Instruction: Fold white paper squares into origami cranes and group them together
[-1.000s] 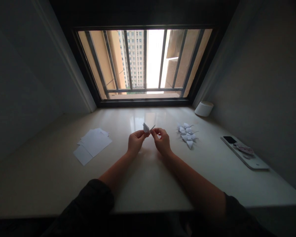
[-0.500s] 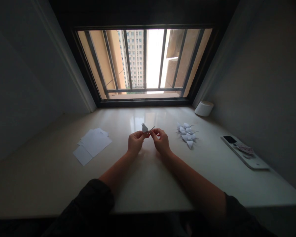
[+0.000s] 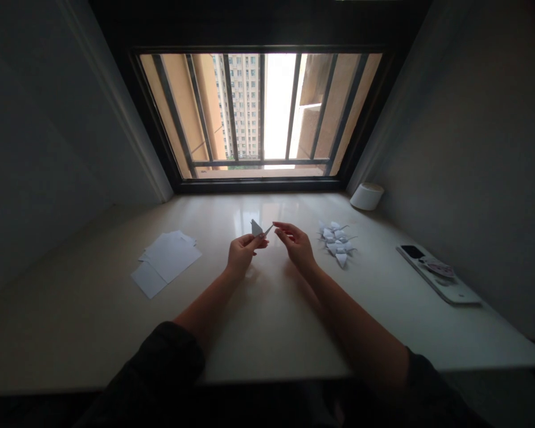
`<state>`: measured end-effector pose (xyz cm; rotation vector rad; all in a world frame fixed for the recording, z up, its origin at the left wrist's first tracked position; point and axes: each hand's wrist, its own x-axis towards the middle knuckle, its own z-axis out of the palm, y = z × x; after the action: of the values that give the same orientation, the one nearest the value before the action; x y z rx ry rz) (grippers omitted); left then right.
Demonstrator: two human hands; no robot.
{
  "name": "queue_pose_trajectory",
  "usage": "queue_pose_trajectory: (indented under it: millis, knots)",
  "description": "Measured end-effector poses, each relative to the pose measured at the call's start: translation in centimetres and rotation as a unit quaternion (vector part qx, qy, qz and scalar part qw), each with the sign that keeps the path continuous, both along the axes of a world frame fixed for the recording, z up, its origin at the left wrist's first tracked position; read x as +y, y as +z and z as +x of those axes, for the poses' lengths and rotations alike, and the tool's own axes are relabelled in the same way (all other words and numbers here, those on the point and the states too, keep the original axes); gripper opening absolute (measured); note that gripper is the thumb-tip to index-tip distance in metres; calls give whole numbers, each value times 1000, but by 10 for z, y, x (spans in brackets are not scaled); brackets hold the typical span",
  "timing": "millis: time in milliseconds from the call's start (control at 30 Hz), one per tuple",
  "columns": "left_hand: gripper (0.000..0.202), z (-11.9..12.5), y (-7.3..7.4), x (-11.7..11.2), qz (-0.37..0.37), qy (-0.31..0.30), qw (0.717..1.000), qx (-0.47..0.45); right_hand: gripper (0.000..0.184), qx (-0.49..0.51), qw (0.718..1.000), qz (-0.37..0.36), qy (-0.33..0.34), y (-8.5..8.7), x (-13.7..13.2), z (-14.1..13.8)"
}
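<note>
A small folded paper crane [image 3: 256, 228] is held above the tabletop in the middle of the head view. The fingers of my left hand [image 3: 242, 254] are closed on its lower part, and its wings stick up over the thumb. A thin paper point slants up to the right from it. My right hand [image 3: 298, 245] is at that side, with thumb and index finger apart. Its index fingertip is at the end of the point, seemingly touching it. To the right lies a cluster of several folded paper cranes [image 3: 337, 242].
White paper sheets [image 3: 173, 257] lie overlapping at the left. At the right rests a white phone [image 3: 455, 291] with a patterned piece on its back. A white roll [image 3: 367, 197] stands in the back right corner, beside the barred window [image 3: 263, 119].
My right hand has shifted slightly right, and its thumb and index finger have parted from their pinch at the crane. My left hand has moved a little left with the crane, which has turned.
</note>
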<state>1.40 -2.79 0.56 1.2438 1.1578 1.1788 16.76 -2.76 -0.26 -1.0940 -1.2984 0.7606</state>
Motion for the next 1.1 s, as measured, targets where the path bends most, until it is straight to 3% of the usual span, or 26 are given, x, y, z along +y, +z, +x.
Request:
queue_pose_trajectory:
  millis: [300,1100]
  knots:
    - [36,3,-1,-4,17,-38,999,26,26,55,991,-7,118,2,3,8]
    - [38,-1,2,1,-4,-74,997,36,26,5,994,18,105,2,4,10]
